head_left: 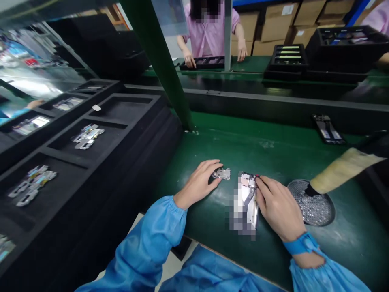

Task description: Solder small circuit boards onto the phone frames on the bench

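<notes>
Green bench (273, 142) fills view; black foam tray (100, 134) at 9 o'clock, metal parts in pockets. Round dish of screws (316, 207) at 3 o'clock of hands. Right hand (278, 207) pinches phone frame (247, 198) flat on bench (partly blurred, probably opened phone). Left hand (199, 184), fingertips closed on small metal bracket (221, 174), just left of frame. Risk: bracket slipping from light pinch, sleeve knocking dish.
</notes>
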Motion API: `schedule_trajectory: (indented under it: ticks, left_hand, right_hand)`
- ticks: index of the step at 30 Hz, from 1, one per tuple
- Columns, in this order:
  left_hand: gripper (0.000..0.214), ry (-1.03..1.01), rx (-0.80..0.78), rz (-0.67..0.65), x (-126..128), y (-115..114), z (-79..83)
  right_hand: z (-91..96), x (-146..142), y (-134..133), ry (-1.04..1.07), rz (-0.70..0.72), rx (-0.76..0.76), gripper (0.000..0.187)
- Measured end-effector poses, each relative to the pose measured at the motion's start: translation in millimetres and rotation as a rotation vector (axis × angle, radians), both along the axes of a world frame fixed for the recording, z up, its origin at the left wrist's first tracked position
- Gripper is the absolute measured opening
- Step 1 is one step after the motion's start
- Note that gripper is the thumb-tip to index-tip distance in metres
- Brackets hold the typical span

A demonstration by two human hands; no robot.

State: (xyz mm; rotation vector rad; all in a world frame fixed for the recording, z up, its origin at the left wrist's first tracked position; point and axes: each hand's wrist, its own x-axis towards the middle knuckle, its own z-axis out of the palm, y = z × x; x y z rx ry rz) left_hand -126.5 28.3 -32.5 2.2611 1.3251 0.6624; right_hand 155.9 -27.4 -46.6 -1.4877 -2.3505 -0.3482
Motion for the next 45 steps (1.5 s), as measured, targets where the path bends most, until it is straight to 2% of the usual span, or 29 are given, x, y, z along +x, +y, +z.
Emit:
schedule_trajectory:
  ticks: [6,14,16,19,22,24,27,30,34,39,45]
  left_hand:
    - [0.031,-0.045,0.022,-0.051,-2.0,2.6,-2.2]
    - [0.031,-0.069,-0.011,-0.107,-11.1,7.2,2.9]
    - [0.029,-0.081,0.003,-0.154,-4.8,7.2,9.4]
    - [0.029,-0.076,0.034,-0.303,15.1,9.8,19.4]
    - [0.028,-0.038,0.105,-0.362,36.6,18.3,23.3]
    - [0.028,-0.035,0.149,-0.332,45.4,24.5,21.4]
    - [0.027,-0.075,0.182,-0.31,48.5,27.7,14.2]
    - [0.027,-0.106,0.164,-0.38,47.8,22.5,6.1]
    - [0.029,-0.093,0.135,-0.452,54.4,16.7,-1.3]
    - [0.029,-0.048,0.138,-0.431,62.1,22.7,-3.9]
    - [0.03,-0.049,0.123,-0.463,61.2,24.3,-3.5]
  right_hand:
    - [1.5,-1.7,-2.0,-0.036,-0.013,-0.002,0.039]
    - [3.6,-2.6,-2.0,-0.049,-0.01,0.031,0.041]
    - [4.1,-1.3,-2.6,0.039,0.0,0.083,0.037]
    - [5.0,-0.2,-3.8,0.223,0.009,0.147,0.024]
    - [4.9,-2.5,-3.8,0.191,0.006,0.07,0.025]
    - [4.6,-5.0,-3.7,0.149,0.02,0.014,0.027]
    - [5.6,-6.2,-7.8,0.247,0.083,0.029,0.017]
    - [9.1,-3.7,-18.8,0.323,0.168,0.089,0.018]
    - [11.3,-0.5,-32.2,0.297,0.273,0.109,0.026]
    - [7.8,-2.1,-33.7,0.321,0.286,0.094,0.027]
    - [8.8,-3.8,-30.6,0.343,0.294,0.086,0.029]
